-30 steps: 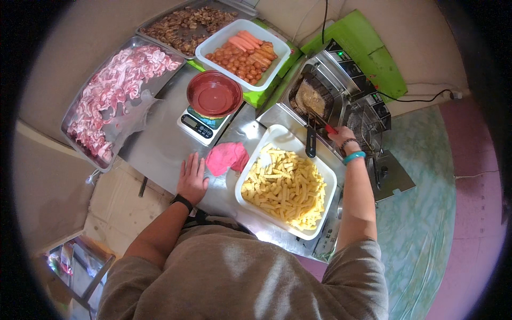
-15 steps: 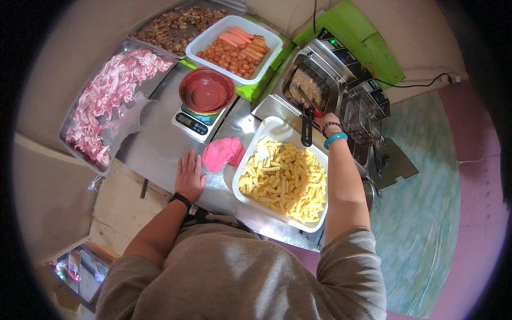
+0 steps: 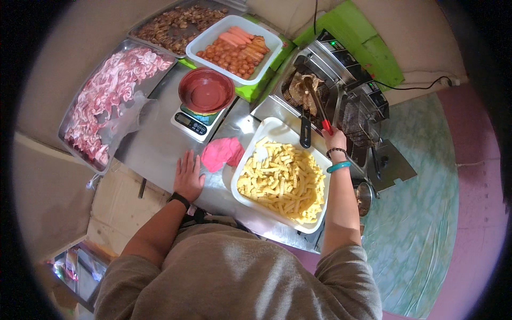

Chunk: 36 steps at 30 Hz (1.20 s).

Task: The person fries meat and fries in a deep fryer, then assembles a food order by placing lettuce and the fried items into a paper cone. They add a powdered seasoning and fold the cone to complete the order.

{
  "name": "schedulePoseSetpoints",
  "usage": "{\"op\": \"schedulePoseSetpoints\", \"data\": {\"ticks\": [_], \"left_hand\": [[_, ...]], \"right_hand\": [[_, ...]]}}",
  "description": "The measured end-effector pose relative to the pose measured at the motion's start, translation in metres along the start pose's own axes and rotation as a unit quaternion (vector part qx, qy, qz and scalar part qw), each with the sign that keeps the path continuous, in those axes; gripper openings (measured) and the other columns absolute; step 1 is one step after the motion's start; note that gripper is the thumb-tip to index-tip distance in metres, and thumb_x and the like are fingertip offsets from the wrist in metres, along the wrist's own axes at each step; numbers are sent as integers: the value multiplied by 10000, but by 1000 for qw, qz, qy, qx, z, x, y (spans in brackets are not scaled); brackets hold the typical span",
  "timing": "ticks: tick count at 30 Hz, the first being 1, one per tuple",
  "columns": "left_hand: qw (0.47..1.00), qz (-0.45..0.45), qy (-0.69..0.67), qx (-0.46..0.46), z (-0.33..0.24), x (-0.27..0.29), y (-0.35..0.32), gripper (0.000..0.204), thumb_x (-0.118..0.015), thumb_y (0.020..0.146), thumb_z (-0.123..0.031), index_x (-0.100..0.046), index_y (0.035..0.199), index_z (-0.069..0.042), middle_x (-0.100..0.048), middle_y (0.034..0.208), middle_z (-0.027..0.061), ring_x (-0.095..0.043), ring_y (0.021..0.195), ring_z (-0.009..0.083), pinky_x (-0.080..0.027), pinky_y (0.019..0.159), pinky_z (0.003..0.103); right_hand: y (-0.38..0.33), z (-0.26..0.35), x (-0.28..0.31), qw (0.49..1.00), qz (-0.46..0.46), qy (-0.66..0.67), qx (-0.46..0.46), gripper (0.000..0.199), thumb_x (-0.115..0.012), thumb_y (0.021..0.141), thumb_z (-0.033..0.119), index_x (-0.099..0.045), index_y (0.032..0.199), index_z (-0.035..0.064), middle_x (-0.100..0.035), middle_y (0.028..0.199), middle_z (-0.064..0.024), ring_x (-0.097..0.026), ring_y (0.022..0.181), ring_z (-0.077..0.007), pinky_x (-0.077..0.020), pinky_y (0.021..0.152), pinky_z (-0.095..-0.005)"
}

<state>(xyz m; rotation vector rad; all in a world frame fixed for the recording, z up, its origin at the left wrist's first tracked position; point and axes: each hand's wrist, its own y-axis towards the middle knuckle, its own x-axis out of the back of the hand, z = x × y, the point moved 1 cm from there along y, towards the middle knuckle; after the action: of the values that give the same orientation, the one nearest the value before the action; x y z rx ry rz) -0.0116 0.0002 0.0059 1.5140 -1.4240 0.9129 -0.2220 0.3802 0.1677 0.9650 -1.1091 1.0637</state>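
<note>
My right hand [image 3: 336, 140] grips metal tongs [image 3: 318, 104] with a red grip. Their tips reach into the fryer basket [image 3: 301, 88], which holds browned food inside the deep fryer [image 3: 341, 101]. Flat on the steel counter [image 3: 154, 149] lies my left hand [image 3: 188, 175], fingers spread and holding nothing, just left of a pink cloth [image 3: 222, 153]. Between my arms sits a white tray of raw potato sticks [image 3: 282, 178].
A red bowl [image 3: 206, 90] stands on a kitchen scale [image 3: 193, 121]. Behind it are a white tray of sausages [image 3: 234, 45], a metal tray of cooked meat [image 3: 178, 24] and a tray of raw sliced meat [image 3: 109, 96]. A second empty fryer basket [image 3: 360, 124] sits on the right.
My right hand has lifted from the fryer's black handle and now points the tongs into the basket of browned food. My left hand stays flat on the counter.
</note>
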Motion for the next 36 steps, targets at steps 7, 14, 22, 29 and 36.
{"op": "schedulePoseSetpoints", "data": {"ticks": [7,14,22,29,36], "left_hand": [[1000,13,17,5,1,-1,0,642,-542,766,-270,-291,1290,2,-219,1365,198,-177,1287,318,-133,1046,469],[1000,0,2,4,0,1,0,643,-561,750,-256,-307,1285,-5,-235,1358,191,-191,1281,318,-140,1044,469],[1000,-5,-2,2,0,2,-1,638,-572,740,-246,-323,1274,-1,-243,1353,191,-202,1276,314,-145,1042,471],[1000,-3,-2,1,-1,4,0,627,-573,745,-247,-334,1270,-2,-246,1352,195,-196,1280,315,-147,1041,472],[1000,-9,-5,-4,2,0,-1,633,-579,741,-244,-333,1273,-4,-246,1353,199,-198,1279,318,-152,1038,475]], "right_hand": [[-17,-2,0,1000,-24,4,-16,448,-623,722,379,-572,1082,118,-602,944,-191,-571,901,-344,-462,756,-410],[-20,-11,-14,999,-29,22,-38,472,-628,705,411,-573,1036,80,-605,938,-198,-577,902,-340,-462,767,-411],[-16,-9,-14,995,12,-66,-74,539,-574,709,464,-540,1007,18,-594,946,-230,-572,908,-352,-460,779,-417],[-3,-15,-25,992,42,-72,-98,520,-550,720,446,-542,1016,18,-579,1002,-228,-559,957,-342,-452,816,-410],[5,-9,-31,987,79,-85,-113,508,-550,729,415,-543,1032,8,-575,1018,-224,-557,968,-337,-447,834,-403]]}}
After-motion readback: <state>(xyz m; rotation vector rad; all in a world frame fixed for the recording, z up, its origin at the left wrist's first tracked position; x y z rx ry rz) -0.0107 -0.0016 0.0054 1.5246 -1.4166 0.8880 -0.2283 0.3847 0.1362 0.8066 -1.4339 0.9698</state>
